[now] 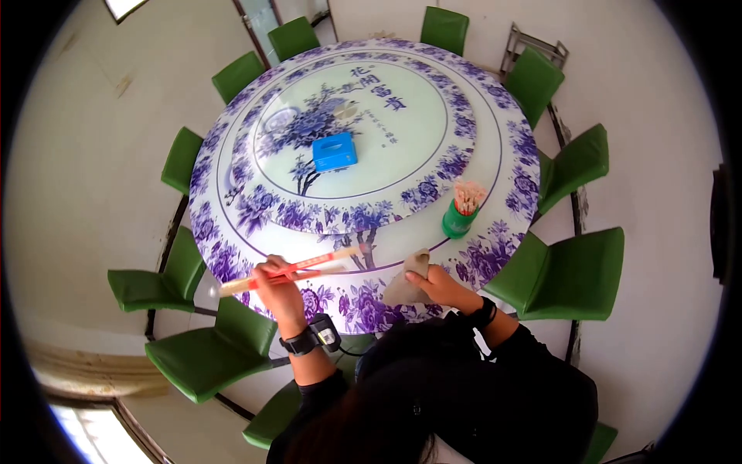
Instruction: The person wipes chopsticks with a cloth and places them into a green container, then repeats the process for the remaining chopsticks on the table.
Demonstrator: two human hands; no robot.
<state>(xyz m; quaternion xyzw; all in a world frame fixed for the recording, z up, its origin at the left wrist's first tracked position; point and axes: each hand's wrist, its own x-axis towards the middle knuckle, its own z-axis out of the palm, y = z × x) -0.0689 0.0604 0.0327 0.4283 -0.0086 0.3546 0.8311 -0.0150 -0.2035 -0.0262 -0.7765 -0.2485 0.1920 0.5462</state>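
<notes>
My left hand (280, 292) is closed round a pair of red and pale chopsticks (309, 265), which point to the right over the near edge of the table. A grey-beige cloth (405, 284) is gripped in my right hand (440, 284), bunched at the top and hanging over the near rim. Just beyond my right hand stands a green cup (458, 221) with several chopsticks upright in it, their pale pink ends showing.
The round table (506, 147) has a purple floral pattern and a raised turntable (417, 116). A blue tissue box (334, 152) sits on the turntable. Green chairs (576, 274) surround the table, and a metal frame (533, 46) stands by the far wall.
</notes>
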